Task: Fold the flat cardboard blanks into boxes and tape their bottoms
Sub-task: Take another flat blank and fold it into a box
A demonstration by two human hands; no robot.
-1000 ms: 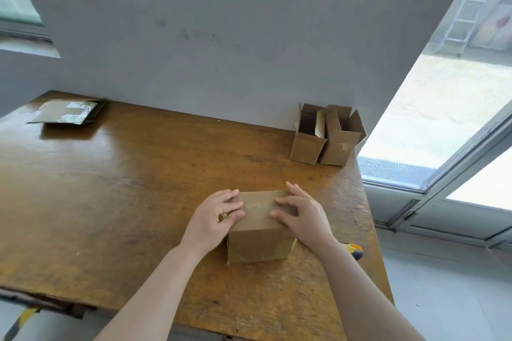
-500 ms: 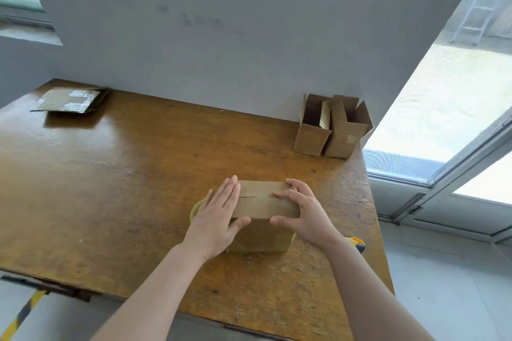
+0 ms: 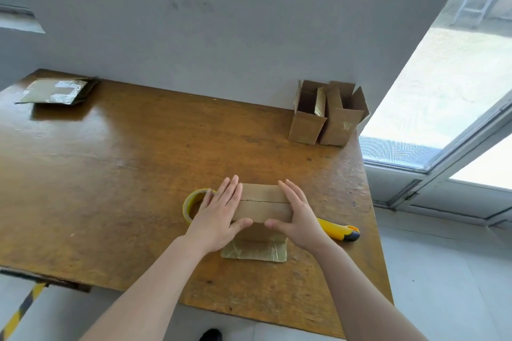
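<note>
A small brown cardboard box (image 3: 263, 203) stands near the table's front right, its two closed flaps facing up with a seam between them. My left hand (image 3: 219, 210) lies flat on the box's left end, fingers straight, thumb along the near side. My right hand (image 3: 297, 212) lies flat on the right end the same way. A shiny taped flap (image 3: 255, 250) sticks out on the table below the box. A yellow tape roll (image 3: 194, 203) sits just left of the box, partly hidden by my left hand.
A yellow utility knife (image 3: 339, 231) lies right of the box. Two open-topped folded boxes (image 3: 324, 116) stand at the back right against the wall. A stack of flat blanks (image 3: 56, 90) lies at the back left. The wooden table's (image 3: 110, 174) right edge is close.
My hands slid apart from the box's top centre to its two ends and now lie flatter. The view tilted down, revealing the tape roll, the knife and the taped flap.
</note>
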